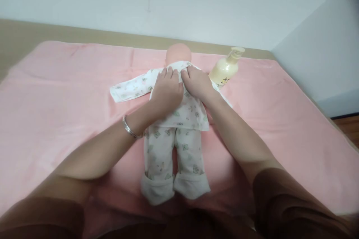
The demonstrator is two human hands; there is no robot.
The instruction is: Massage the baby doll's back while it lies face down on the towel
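A baby doll (178,53) lies stretched out, its smooth round head pointing away from me and no face showing. It wears a white printed shirt (193,110) and matching pants (159,153) with wide turned-up cuffs. My left hand (168,87) rests flat on the upper left of the shirt, fingers extended toward the doll's head. On the upper right, near the collar, lies my right hand (198,82), also with its fingers stretched out. The left sleeve (131,87) reaches out sideways; my right forearm partly hides the other sleeve.
A pump bottle (224,69) of pale yellow liquid leans or lies right of the doll. Beneath everything spreads a pink blanket (70,101) with slight wrinkles. Behind its far edge are a tan surface (92,33) and a white wall (98,0); another wall stands at right.
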